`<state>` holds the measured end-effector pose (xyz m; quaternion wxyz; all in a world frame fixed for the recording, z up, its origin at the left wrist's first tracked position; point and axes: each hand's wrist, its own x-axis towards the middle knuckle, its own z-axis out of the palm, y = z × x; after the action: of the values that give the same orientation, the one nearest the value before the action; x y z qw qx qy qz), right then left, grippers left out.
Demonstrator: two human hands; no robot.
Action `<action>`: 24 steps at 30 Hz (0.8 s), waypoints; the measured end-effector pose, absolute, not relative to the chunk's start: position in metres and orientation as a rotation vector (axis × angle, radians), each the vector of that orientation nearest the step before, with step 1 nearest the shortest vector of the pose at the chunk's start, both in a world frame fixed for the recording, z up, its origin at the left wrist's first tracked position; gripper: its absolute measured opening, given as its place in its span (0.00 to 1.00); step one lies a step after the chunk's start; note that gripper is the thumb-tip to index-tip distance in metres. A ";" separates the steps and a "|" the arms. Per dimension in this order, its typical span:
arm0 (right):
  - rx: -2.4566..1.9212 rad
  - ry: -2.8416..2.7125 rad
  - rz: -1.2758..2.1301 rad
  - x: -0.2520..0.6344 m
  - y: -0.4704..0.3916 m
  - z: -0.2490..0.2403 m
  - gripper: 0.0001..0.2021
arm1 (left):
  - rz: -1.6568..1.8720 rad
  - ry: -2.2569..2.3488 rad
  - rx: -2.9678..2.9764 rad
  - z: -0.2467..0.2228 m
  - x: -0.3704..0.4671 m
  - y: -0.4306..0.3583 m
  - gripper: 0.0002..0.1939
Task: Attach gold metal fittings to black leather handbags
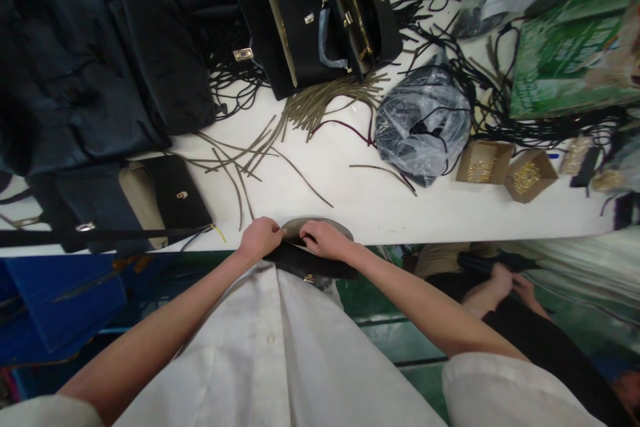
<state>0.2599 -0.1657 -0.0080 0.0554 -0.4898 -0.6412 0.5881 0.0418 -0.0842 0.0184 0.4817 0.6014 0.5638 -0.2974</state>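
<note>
At the near edge of the white table, a small black handbag [313, 261] with a tan lining and a gold-coloured clasp rests against my body, its mouth facing up. My left hand [261, 239] pinches the left end of its rim. Curled fingers of my right hand [325, 239] grip near the lining inside the opening; whether they also hold something small is hidden. Thin olive strips [305, 177] lie loose on the table just beyond my hands.
Black bags [300, 20] and a bundle of olive strips [330, 97] lie at the back. Further left is another black bag [190, 200]. A plastic-wrapped bundle [425, 120] and small boxes of gold-coloured parts [530, 177] stand right. Another person's hands [505, 283] are at lower right.
</note>
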 end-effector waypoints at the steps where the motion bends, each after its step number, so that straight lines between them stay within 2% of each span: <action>1: -1.502 -1.917 1.773 0.259 -0.168 -0.009 0.08 | -0.734 1.370 1.458 0.025 0.041 -0.088 0.18; 4: -1.509 -1.834 1.752 0.255 -0.177 -0.012 0.09 | -0.727 1.348 1.426 0.043 0.044 -0.104 0.16; 7: -1.492 -1.769 1.749 0.251 -0.187 -0.012 0.10 | -0.704 1.353 1.390 0.048 0.051 -0.121 0.19; 17: -1.220 -1.659 1.754 0.247 -0.185 -0.003 0.09 | -0.607 1.408 1.293 0.021 0.058 -0.124 0.15; 24: -1.402 -1.457 1.644 0.237 -0.187 -0.008 0.10 | -0.496 1.473 1.239 0.006 0.063 -0.115 0.15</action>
<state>0.2373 -0.1866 -0.0077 0.2645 -0.5187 -0.5393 0.6084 0.0630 -0.1147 0.0065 0.5457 0.5223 0.6210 -0.2093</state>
